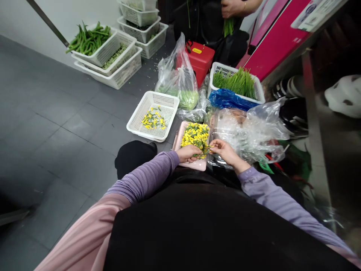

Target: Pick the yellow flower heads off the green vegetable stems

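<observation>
- Centrally, yellow flowers (194, 132) with green stems lie heaped in a pale pink tray (194, 165), close in front of the person's black apron (180, 226).
- The right hand (225, 151) is at the tray's right edge, thumb and forefinger pinched together on a small sprig of the flowers.
- The left hand (188, 153) is over the near part of the heap, fingers curled down among the blossoms; whether it grips any, I cannot tell.
- Just left of the tray and a little farther off, a white basket (167, 106) holds a small, loose scatter of similar yellow flowers.
- To the right, crumpled clear plastic (248, 130) lies beside the tray.
- Beyond, a clear bag (180, 75) with pale green contents stands before a red box (201, 58); right of them, a second basket (261, 94) carries long green stalks, blue plastic (229, 99) along its near side.
- Farther left, green pods (91, 39) fill the top of some stacked baskets (125, 75).
- At the far side, another person's hand (231, 7) clasps a green bunch (228, 27).
</observation>
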{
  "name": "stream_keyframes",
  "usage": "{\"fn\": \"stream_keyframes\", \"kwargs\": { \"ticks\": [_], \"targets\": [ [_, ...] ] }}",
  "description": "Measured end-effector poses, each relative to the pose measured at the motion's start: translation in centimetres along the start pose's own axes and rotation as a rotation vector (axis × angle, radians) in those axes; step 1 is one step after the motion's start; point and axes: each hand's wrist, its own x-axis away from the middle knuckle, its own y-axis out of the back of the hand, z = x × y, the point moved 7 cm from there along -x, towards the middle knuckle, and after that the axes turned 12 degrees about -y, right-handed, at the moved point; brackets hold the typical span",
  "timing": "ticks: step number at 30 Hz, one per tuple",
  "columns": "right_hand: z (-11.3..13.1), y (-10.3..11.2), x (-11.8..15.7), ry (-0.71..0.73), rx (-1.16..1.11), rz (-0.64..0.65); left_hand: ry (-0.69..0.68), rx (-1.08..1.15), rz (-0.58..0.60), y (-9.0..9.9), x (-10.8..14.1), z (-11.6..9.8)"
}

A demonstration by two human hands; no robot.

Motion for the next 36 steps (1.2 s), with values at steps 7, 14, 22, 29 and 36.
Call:
{"fn": "stream_keyframes", "kwargs": {
  "ticks": [7,14,22,29,36],
  "targets": [
    [0.2,-0.5,0.3,0.151,0.300,-0.123,0.043,-0.035,0.072,-0.6,0.5,0.3],
    [2.3,-4.0,1.8,0.344,0.944,0.097,0.037,-0.187,0.027,0.2,0.4,0.4],
    [1.1,-5.0,1.0,0.384,1.243,0.123,0.013,-0.236,-0.007,0.8,0.3,0.1],
    [1.0,-4.0,0.4,0.344,1.081,0.114,-0.077,0.028,-0.030,0.7,-0.2,-1.0],
    [-2.7,-4.1,-1.9,0.224,1.353,-0.024,-0.025,0.164,-0.217,2.1,-0.3,-0.7]
  ]
}}
